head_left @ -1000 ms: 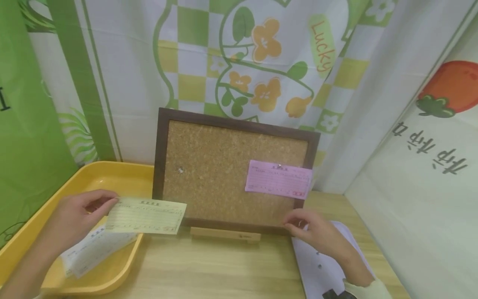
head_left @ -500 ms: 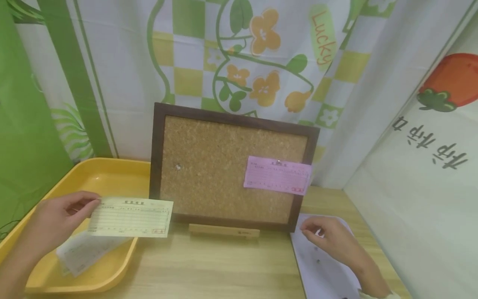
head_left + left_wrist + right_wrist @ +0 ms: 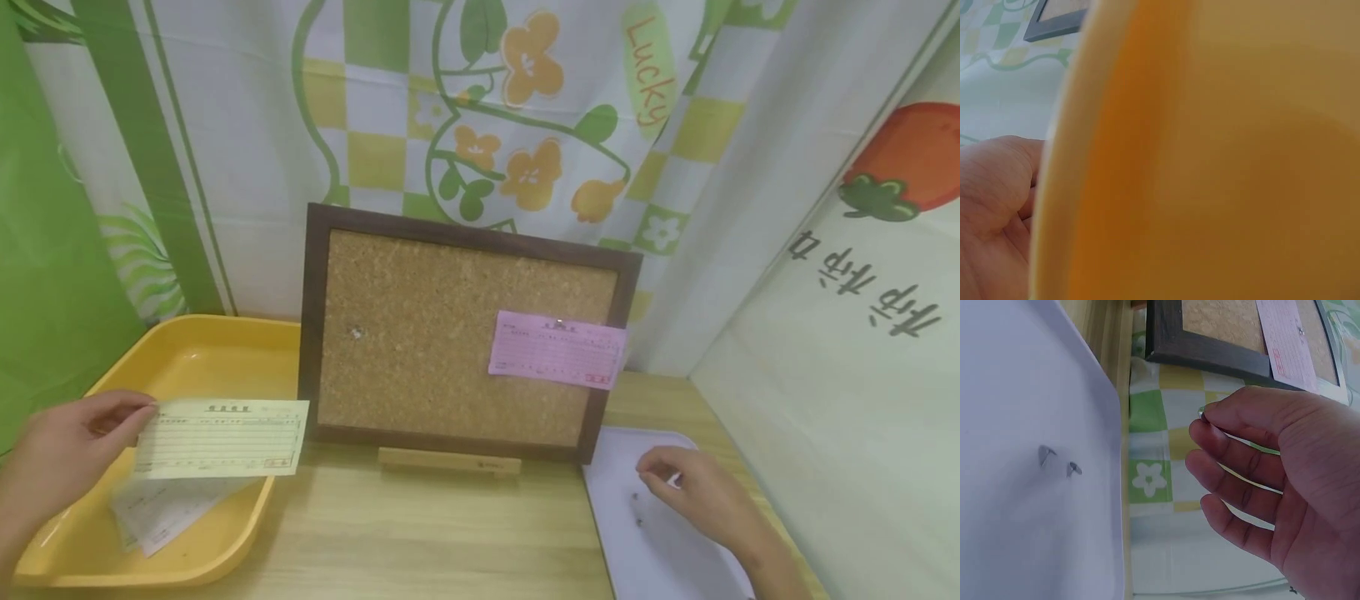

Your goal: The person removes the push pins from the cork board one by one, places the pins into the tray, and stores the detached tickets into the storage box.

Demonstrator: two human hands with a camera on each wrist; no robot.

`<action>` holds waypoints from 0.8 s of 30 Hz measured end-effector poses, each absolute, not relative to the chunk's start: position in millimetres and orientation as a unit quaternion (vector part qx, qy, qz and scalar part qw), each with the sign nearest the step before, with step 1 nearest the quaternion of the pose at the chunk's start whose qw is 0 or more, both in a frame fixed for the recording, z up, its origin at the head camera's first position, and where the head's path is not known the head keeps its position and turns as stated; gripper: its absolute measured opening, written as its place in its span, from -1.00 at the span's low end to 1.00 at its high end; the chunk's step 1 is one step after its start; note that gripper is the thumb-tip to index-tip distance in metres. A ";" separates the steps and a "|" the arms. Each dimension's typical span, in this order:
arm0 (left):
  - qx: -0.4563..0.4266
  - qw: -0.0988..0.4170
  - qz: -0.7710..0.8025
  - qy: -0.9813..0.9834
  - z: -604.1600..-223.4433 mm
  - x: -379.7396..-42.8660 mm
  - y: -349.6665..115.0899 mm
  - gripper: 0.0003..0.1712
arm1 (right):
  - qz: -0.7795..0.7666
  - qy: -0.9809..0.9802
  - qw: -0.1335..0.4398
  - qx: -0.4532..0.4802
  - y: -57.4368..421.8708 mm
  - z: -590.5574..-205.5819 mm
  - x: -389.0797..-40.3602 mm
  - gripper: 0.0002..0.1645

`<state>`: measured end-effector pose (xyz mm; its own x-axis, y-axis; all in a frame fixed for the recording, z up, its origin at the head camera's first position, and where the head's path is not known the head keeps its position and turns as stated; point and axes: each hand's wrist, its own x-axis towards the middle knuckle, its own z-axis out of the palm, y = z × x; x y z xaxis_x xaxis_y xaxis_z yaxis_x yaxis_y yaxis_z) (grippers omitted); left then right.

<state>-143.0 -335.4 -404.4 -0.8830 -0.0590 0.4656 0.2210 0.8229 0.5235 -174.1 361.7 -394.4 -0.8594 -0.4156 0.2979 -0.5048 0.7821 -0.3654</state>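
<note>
My left hand (image 3: pixel 71 446) pinches a yellow printed slip (image 3: pixel 225 442) by its left upper corner, holding it over the yellow tray. In the left wrist view, the tray's wall hides the fingertips. My right hand (image 3: pixel 701 496) is over the white tray (image 3: pixel 667 575), and in the right wrist view its thumb and index finger pinch a small shiny thumbtack (image 3: pixel 1202 412). Two metal thumbtacks (image 3: pixel 1047 454) lie on that tray. A pink slip (image 3: pixel 557 350) is tacked to the right side of the framed cork board (image 3: pixel 420 333). Another tack (image 3: pixel 356 333) sits at the board's left.
The yellow tray (image 3: pixel 255 542) stands at the left with whitish slips (image 3: pixel 176 512) inside, partly covered by the yellow slip. A wooden stand (image 3: pixel 450 462) supports the board's lower edge on the wooden table (image 3: pixel 420 533). A patterned curtain (image 3: pixel 382 83) hangs behind.
The left hand has drawn the yellow slip leftward, away from the board. The right hand has moved right and down from the board's lower right corner to over the white tray.
</note>
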 end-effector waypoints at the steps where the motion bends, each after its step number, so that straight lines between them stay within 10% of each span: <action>1: -0.043 0.241 -0.295 -0.924 -405.7 -142.9 -337.4 -0.93 | 0.220 -0.939 0.106 0.243 364.2 -395.4 -173.7 -0.78; 24: -0.017 0.222 -0.269 -0.937 -424.6 -146.8 -357.3 -0.84 | 0.219 -0.945 0.118 0.213 391.5 -415.6 -167.5 -0.83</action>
